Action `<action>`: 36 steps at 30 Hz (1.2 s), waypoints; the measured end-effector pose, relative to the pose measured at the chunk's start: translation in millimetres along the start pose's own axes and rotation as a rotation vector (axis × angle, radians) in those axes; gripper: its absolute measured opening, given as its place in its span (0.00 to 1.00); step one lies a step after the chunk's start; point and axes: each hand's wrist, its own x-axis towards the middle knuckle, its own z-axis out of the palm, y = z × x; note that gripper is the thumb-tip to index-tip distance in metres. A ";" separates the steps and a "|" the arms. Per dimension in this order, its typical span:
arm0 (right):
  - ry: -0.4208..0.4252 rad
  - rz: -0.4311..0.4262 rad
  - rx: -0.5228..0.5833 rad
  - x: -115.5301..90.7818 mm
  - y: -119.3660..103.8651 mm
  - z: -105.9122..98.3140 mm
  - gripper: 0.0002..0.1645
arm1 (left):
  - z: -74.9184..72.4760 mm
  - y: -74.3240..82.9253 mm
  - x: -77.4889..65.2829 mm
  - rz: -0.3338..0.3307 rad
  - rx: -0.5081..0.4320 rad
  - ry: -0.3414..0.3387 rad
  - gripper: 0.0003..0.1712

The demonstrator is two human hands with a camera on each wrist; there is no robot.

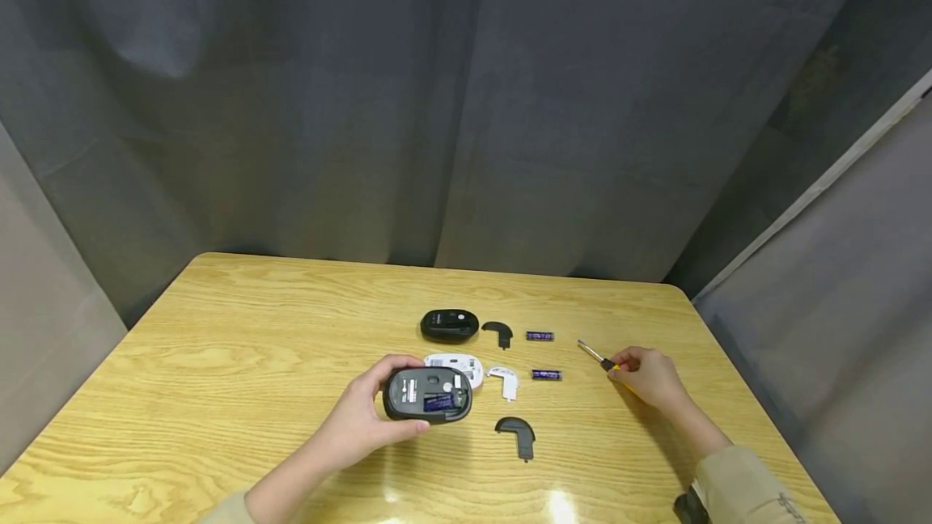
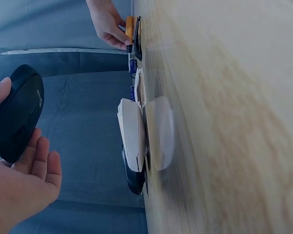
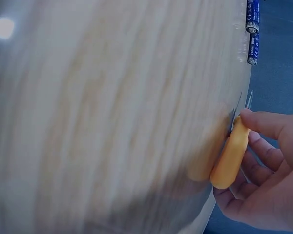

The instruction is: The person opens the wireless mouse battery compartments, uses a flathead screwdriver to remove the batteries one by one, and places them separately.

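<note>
My left hand (image 1: 362, 413) holds a black computer mouse (image 1: 428, 395) above the table, thumb on one long side and fingers on the other. The mouse's underside faces the head camera, and a purple battery (image 1: 439, 403) lies in its uncovered compartment. In the left wrist view the mouse's smooth top (image 2: 20, 114) shows. At the right, my right hand (image 1: 650, 378) pinches a screwdriver by its yellow handle (image 3: 230, 158) between thumb and fingers. The handle lies low along the tabletop, its metal shaft (image 1: 590, 350) pointing away to the left.
Beyond the held mouse are a white mouse (image 1: 466, 364), partly hidden by it, and another black mouse (image 1: 449, 326), both bottom up. Covers lie alongside: black (image 1: 499, 333), white (image 1: 505, 382) and dark grey (image 1: 518, 433). Two loose batteries, one far (image 1: 540, 336), one nearer (image 1: 546, 375), lie right of them.
</note>
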 end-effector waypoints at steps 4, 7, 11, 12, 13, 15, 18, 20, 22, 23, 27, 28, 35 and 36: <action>0.001 -0.009 -0.003 0.9 2.0 0.9 0.10 | 0.1 0.1 -0.1 -0.007 0.011 0.000 0.40; -0.001 -0.004 -0.001 1.3 2.8 1.6 0.10 | 0.2 -0.3 0.0 -0.007 0.011 -0.002 0.40; -0.004 0.004 0.000 0.9 2.0 1.2 0.11 | 0.5 -1.0 0.1 -0.008 0.013 -0.002 0.40; -0.004 0.006 -0.003 0.6 1.4 0.8 0.12 | 0.6 -1.0 0.1 -0.009 0.013 -0.003 0.40; -0.002 0.005 -0.003 0.3 0.7 0.2 0.12 | 0.7 -0.9 0.2 -0.009 0.013 -0.003 0.40; -0.001 0.007 -0.004 -0.4 -0.7 -1.3 0.13 | 1.0 -0.6 0.3 -0.009 0.013 -0.002 0.40; -0.008 0.005 0.003 -1.1 -2.6 -5.3 0.14 | 1.1 -0.2 0.6 -0.011 0.014 -0.001 0.40; -0.017 0.012 0.015 -1.9 -4.4 -8.2 0.15 | 1.1 0.2 0.9 -0.013 0.016 0.002 0.39; -0.023 0.007 0.025 -3.0 -6.9 -11.7 0.16 | 1.0 0.6 1.0 -0.015 0.018 0.003 0.39; -0.026 0.003 0.023 -3.6 -8.1 -13.5 0.17 | 1.0 0.8 1.1 -0.011 0.023 0.002 0.39; -0.020 -0.022 0.011 -6.6 -15.4 -21.4 0.19 | 0.9 1.5 1.2 -0.008 0.024 0.003 0.39; -0.015 -0.027 0.005 -7.3 -17.4 -23.6 0.19 | 0.9 1.6 1.2 -0.009 0.024 0.003 0.39; 0.024 -0.077 0.029 -15.1 -37.7 -38.1 0.20 | 1.9 2.9 1.1 -0.024 -0.002 0.004 0.39; 0.031 -0.083 0.030 -16.5 -40.8 -39.8 0.20 | 2.1 3.1 1.2 -0.023 -0.006 0.004 0.40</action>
